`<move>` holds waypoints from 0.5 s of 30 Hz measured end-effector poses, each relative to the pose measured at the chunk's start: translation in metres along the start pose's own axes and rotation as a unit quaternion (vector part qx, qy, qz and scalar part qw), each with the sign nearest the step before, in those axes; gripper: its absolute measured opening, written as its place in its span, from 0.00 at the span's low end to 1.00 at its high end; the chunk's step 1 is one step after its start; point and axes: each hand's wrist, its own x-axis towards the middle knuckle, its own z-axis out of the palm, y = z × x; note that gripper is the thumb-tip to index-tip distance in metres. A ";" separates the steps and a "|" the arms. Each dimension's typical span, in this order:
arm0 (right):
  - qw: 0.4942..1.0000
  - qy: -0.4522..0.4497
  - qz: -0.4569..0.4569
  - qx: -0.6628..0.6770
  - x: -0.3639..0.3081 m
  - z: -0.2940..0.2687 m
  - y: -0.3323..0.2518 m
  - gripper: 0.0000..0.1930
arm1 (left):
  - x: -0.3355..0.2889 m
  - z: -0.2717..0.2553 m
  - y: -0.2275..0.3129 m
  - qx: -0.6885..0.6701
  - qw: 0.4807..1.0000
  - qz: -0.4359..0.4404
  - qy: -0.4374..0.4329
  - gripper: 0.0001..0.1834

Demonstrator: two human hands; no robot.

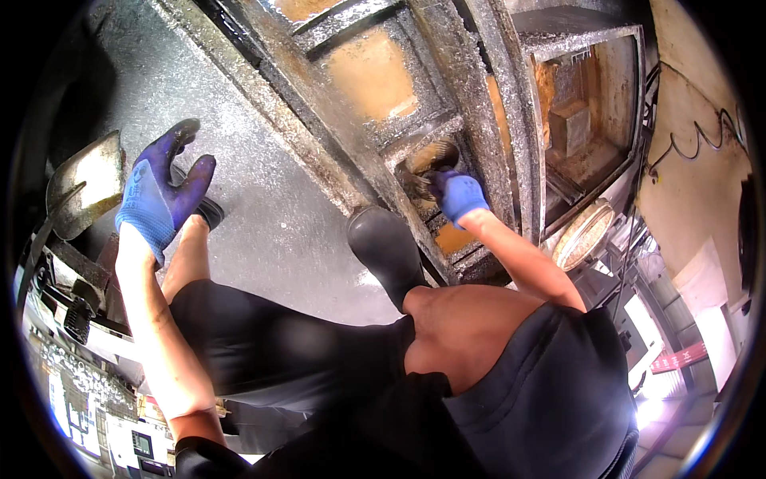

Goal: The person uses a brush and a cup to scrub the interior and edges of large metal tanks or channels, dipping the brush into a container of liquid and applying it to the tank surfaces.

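Observation:
My right hand (460,197), in a blue glove with dark palm and fingers, is closed on a brush (433,157) with tan and dark bristles. The brush reaches into a square recess of a grimy metal frame (319,144), and its handle is hidden by my fingers. My left hand (163,188), in the same kind of glove, is held up at the left above the grey floor. Its thumb and fingers are apart, with nothing between them. A black boot (385,249) on my leg is against the near edge of the frame.
A metal shovel blade (86,188) stands at the far left. Other recesses hold an orange-brown surface (373,76). To the right are an open metal-framed box (590,120), a round pale dish-like object (585,234) and a coiled cable (694,142).

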 end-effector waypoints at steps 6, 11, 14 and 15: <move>0.995 -0.075 0.052 -0.031 -0.033 0.008 0.027 0.11 | 0.001 0.002 -0.001 0.015 1.000 0.004 -0.023 0.26; 0.965 -0.220 0.119 -0.072 0.026 0.027 0.030 0.12 | -0.002 -0.001 0.005 0.001 1.000 -0.008 -0.012 0.26; 0.972 -0.213 0.078 -0.068 0.053 0.065 0.062 0.13 | 0.002 0.003 0.006 -0.028 1.000 -0.011 -0.003 0.26; 0.970 -0.209 0.082 -0.094 0.058 0.061 0.055 0.13 | 0.000 0.003 0.004 -0.016 1.000 -0.015 0.000 0.26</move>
